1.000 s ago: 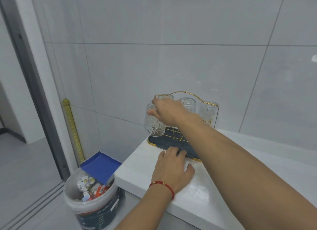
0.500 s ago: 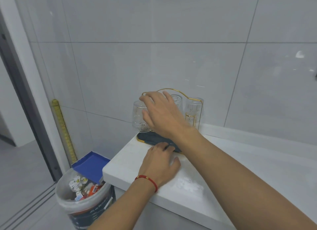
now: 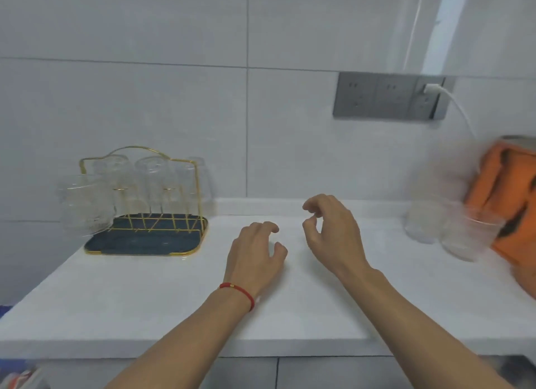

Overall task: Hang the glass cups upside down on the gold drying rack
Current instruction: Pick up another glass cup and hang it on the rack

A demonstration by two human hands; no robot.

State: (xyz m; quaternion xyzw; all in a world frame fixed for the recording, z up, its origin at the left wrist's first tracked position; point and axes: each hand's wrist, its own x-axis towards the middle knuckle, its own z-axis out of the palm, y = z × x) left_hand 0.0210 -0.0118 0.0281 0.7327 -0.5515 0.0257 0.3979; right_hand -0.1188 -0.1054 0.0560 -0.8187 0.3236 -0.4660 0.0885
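Motion blur smears two clear glass cups point(image 3: 452, 229) near the white table's point(image 3: 174, 301) right edge; how they stand cannot be told. Behind them, an orange object point(image 3: 507, 203) is cut off by the frame's right side, its identity unclear.

A white bench point(image 3: 162, 310) is seen running along a grey tiled wall. At its left end a gold drying rack point(image 3: 145, 232) with a dark tray base is set on the surface, with glass cups point(image 3: 150, 182) hung upside down on its prongs. Near the right end, two blurred glass cups point(image 3: 452, 229) are stood on the bench, just beside an orange object point(image 3: 513, 203). The middle stretch is left bare.
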